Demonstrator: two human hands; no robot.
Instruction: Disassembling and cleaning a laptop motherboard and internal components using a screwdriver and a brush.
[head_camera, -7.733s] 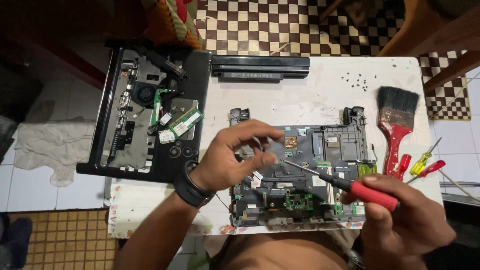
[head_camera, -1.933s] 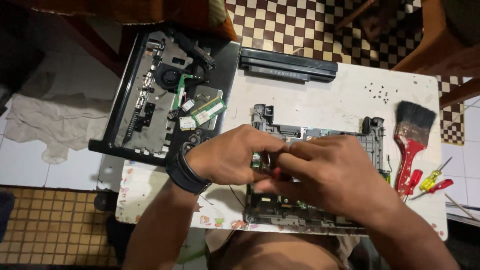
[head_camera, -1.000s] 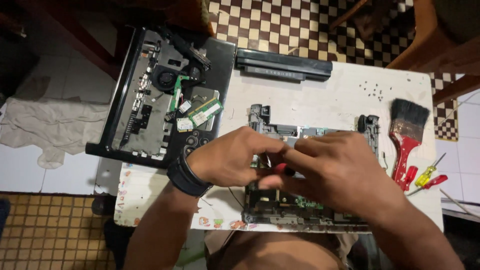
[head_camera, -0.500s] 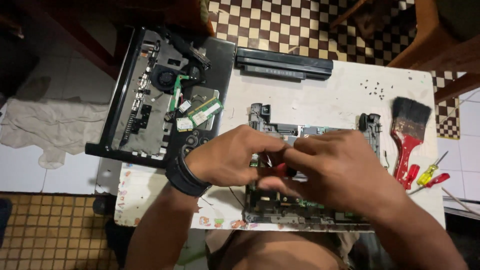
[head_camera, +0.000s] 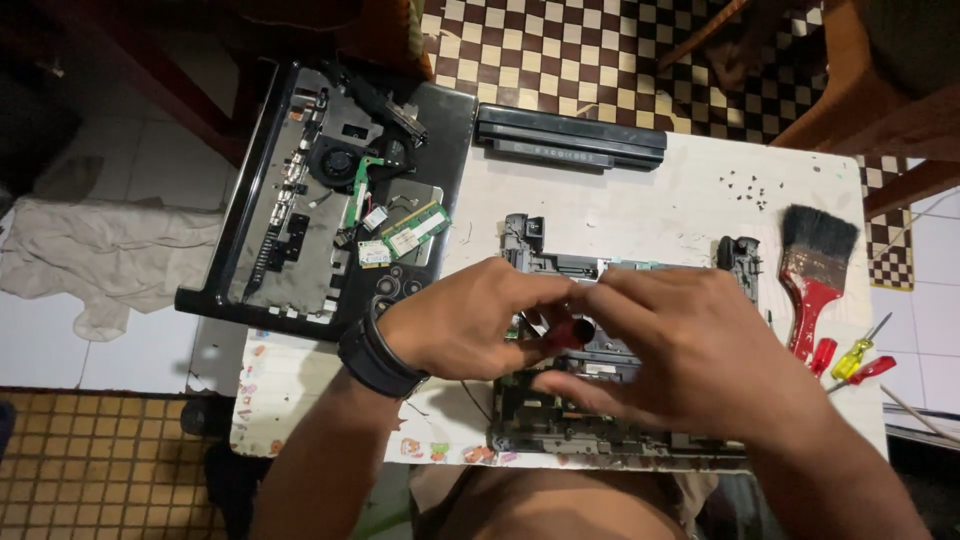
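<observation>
Presently, hands: both meet over the middle of the stripped laptop frame, which lies at the near edge of the white table.
Left hand: curled, fingertips drawn together against the red screwdriver handle; whether it truly pinches the handle, cannot tell. Black wristband on the wrist.
Right hand: closed around the same handle from the right, fingers folded over it; the shaft and tip are hidden beneath.
Frame: black, circuit board exposed, hinge posts at both far corners; mostly covered by the hands.
Left of frame: open laptop base shell overhanging the table's left edge, with a fan and two green memory cards.
Far side: long black battery bar, lying crosswise.
Far right: scatter of small dark screws.
Right edge: red-handled paintbrush, bristles pointing away; just beside it, small red and yellow screwdrivers.
Floor, left: crumpled pale cloth.
</observation>
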